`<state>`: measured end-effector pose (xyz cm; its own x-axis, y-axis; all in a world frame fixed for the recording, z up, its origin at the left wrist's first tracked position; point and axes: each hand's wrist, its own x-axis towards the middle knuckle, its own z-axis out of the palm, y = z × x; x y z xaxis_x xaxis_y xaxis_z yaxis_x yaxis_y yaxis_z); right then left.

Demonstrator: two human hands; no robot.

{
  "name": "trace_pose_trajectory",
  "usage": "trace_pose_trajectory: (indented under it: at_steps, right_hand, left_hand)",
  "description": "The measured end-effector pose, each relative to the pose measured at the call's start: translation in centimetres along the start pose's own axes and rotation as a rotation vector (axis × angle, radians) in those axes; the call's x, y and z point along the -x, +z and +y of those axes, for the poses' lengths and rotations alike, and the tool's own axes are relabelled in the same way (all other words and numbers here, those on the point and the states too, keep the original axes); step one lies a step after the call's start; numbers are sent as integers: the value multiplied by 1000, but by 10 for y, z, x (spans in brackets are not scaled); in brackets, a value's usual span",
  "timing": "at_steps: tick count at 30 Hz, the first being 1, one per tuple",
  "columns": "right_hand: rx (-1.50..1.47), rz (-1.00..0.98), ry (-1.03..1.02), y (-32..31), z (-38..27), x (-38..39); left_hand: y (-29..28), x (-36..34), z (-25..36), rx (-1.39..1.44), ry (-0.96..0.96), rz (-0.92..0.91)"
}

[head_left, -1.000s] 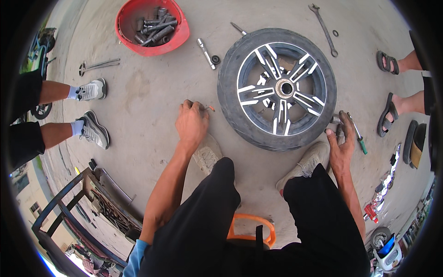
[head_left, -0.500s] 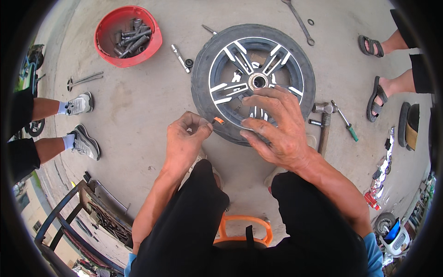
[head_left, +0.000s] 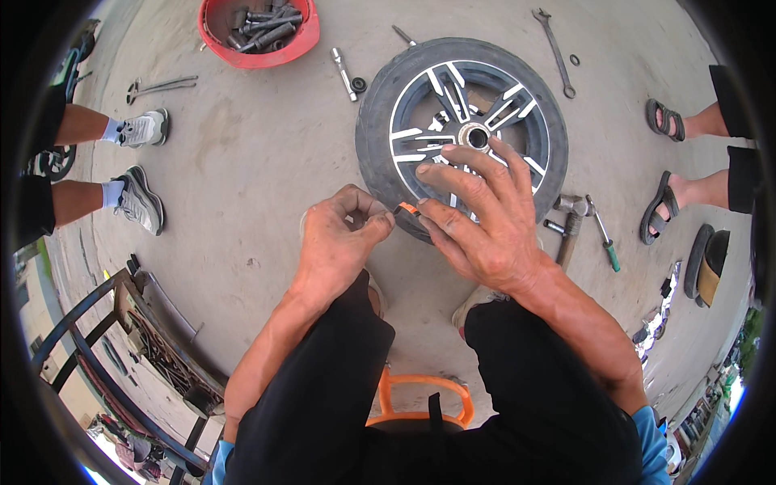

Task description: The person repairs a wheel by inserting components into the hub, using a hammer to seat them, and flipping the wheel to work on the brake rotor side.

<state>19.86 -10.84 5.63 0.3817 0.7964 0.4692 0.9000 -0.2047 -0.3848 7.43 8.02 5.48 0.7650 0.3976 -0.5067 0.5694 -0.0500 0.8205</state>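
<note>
My left hand (head_left: 338, 242) pinches a small orange-and-black piece (head_left: 410, 208) between thumb and fingertips; its exact kind is too small to make out. My right hand (head_left: 489, 230) spreads its fingers over the near side of the wheel, palm down. One right fingertip comes right up to the orange end of the piece; whether they touch I cannot tell. Below both hands, the wheel lies flat on the ground, with a black tyre (head_left: 378, 121) and a black-and-silver spoked rim (head_left: 416, 145). My right hand hides part of the rim.
A red helmet-like bowl (head_left: 311, 36) of sockets is at the far left. Around the wheel lie a socket bar (head_left: 343, 73), a spanner (head_left: 554, 55), a hammer (head_left: 572, 207) and a green-handled tool (head_left: 605, 234). Other people's feet (head_left: 143, 202) stand left and right.
My left hand has moved right with the small piece, towards my right fingers. The right hand stays spread over the wheel. The whole view has shifted, with the red bowl now higher.
</note>
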Motion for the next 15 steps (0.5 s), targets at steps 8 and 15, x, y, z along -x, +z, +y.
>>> trace_pose_trajectory:
  at_steps: [8,15]
  right_hand:
    - [-25,38,-43,1,0,-5]
    - [6,46,-74,3,7,-5]
  left_hand:
    - [-4,6,6,18,-45,-3]
    - [0,-2,9,80,-20,-65]
